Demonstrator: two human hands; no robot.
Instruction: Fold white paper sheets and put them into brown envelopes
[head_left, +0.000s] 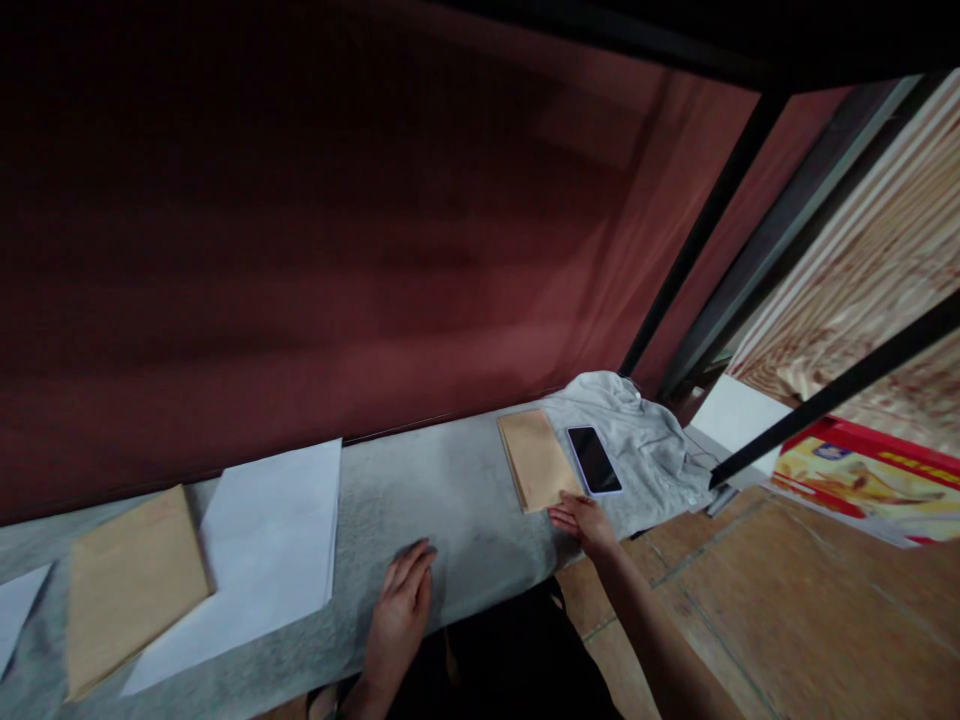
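Observation:
My right hand (581, 518) is at the near right corner of a small stack of brown envelopes (536, 458), its thumb over the corner and its fingers at the edge. The stack lies flat on the grey cloth (450, 480). Just right of it rests a dark-screened phone (595, 460) with a pale case. My left hand (403, 600) hovers or rests at the cloth's near edge, fingers stretched out and holding nothing. Farther left, a larger brown envelope (135, 585) partly covers some white paper sheets (262, 550).
A dark red panel (375, 280) stands behind the cloth-covered surface. Black frame bars (705, 230) rise at the right. A red and yellow box (870, 480) is on the right beside the tiled floor (795, 590). Another white sheet (19, 605) lies at far left.

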